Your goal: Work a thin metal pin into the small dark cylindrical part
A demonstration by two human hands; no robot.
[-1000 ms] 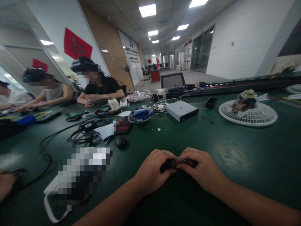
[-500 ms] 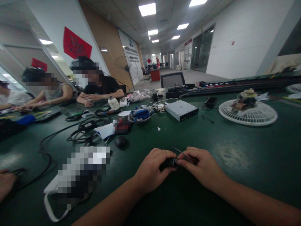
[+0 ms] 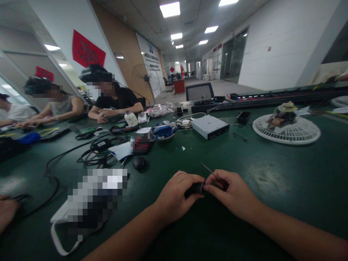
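Observation:
My left hand [image 3: 175, 195] is closed around a black cylindrical part [image 3: 196, 189], whose round end faces my right hand. My right hand [image 3: 234, 190] grips a screwdriver [image 3: 210, 170]; its thin metal shaft points up and to the left, and its handle is mostly hidden in the palm. The right thumb and fingertips meet at the end of the cylinder, and whether they pinch some small piece there I cannot tell. Both hands are just above the green table [image 3: 217, 232].
Beyond my hands lie a grey disc drive [image 3: 210, 127], a white fan grille [image 3: 285, 132] with parts on it, and a black mouse [image 3: 139, 163]. Black cables [image 3: 100, 145] and a pixelated pouch [image 3: 89, 203] lie left. Another person's hand [image 3: 8, 212] rests at the left edge.
The screwdriver's shaft has tipped up a little more steeply in my right hand. My left hand and the black cylinder have barely moved.

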